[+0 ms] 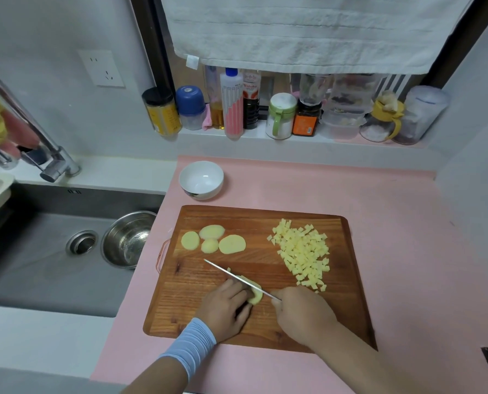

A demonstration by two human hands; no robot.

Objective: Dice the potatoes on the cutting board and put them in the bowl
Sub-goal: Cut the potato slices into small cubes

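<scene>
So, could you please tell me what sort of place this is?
Most likely a home kitchen: a steel sink with a tap, a row of condiment bottles, and a cutting board with diced potato.

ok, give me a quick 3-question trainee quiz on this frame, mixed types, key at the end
1. Count: how many uncut potato slices lie on the far left part of the cutting board?
2. Choose: the knife is gripped by A) the left hand, B) the right hand, C) nobody.
3. True or false: the white bowl already holds the diced potato.
Key: 1) four. 2) B; the left hand holds down the potato piece under the blade. 3) False; the diced potato sits piled on the right of the cutting board.
</scene>
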